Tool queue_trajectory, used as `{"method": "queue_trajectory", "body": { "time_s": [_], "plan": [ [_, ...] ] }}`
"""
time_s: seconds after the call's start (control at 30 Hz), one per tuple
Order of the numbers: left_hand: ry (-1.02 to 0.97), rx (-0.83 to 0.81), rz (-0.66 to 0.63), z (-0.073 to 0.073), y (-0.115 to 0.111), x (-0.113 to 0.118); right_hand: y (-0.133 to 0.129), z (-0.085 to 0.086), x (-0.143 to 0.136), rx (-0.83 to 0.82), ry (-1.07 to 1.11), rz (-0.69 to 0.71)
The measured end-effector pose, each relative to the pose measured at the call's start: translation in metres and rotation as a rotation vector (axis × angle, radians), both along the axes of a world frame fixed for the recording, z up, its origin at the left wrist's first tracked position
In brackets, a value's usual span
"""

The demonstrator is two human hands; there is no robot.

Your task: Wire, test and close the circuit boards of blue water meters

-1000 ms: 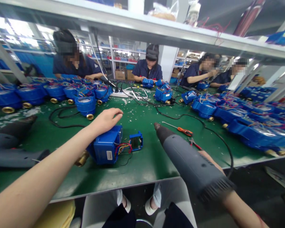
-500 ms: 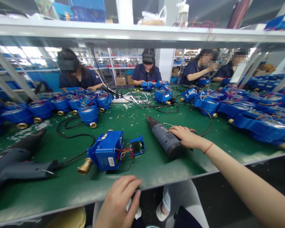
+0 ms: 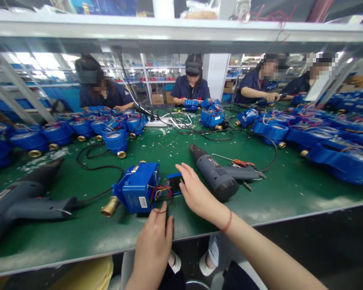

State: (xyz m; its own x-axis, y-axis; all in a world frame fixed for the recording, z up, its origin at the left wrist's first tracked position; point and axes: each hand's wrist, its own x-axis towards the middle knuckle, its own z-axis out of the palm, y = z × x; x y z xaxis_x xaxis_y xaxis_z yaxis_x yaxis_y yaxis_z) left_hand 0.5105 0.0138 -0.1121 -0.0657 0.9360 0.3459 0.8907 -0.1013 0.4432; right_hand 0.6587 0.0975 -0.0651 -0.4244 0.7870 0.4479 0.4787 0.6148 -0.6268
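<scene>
My right hand (image 3: pixel 196 191) has its fingers spread loosely over the small blue module (image 3: pixel 174 183), touching it without closing on it, while my left hand (image 3: pixel 154 245) lies flat and open at the table (image 3: pixel 78 237) edge, fingertips just below the wires (image 3: pixel 157 193) that run to the blue meter (image 3: pixel 136 189). I judge the best way is to pinch the module by its sides, keeping the wires slack. The heat gun (image 3: pixel 218 175) lies just right of my right hand, well clear.
</scene>
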Motion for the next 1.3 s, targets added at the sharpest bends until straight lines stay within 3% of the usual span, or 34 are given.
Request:
{"method": "queue_trajectory", "body": {
  "time_s": [0.13, 0.53, 0.77, 1.03, 1.3],
  "plan": [
    [-0.039, 0.01, 0.013, 0.001, 0.014, 0.006, 0.024, -0.018, -0.01, -0.029, 0.064, 0.03],
    [-0.158, 0.03, 0.091, 0.012, 0.021, 0.009, 0.028, -0.019, -0.01, -0.049, 0.258, 0.041],
    [-0.281, 0.176, 0.077, 0.012, 0.026, 0.008, 0.023, -0.018, -0.005, -0.236, 0.394, 0.078],
    [-0.452, 0.23, 0.154, 0.011, 0.022, 0.008, 0.03, -0.036, -0.006, -0.529, 0.498, 0.153],
    [-0.642, 0.185, 0.164, 0.005, 0.021, 0.008, 0.031, -0.038, -0.013, -0.566, 0.517, 0.16]
  ]
}}
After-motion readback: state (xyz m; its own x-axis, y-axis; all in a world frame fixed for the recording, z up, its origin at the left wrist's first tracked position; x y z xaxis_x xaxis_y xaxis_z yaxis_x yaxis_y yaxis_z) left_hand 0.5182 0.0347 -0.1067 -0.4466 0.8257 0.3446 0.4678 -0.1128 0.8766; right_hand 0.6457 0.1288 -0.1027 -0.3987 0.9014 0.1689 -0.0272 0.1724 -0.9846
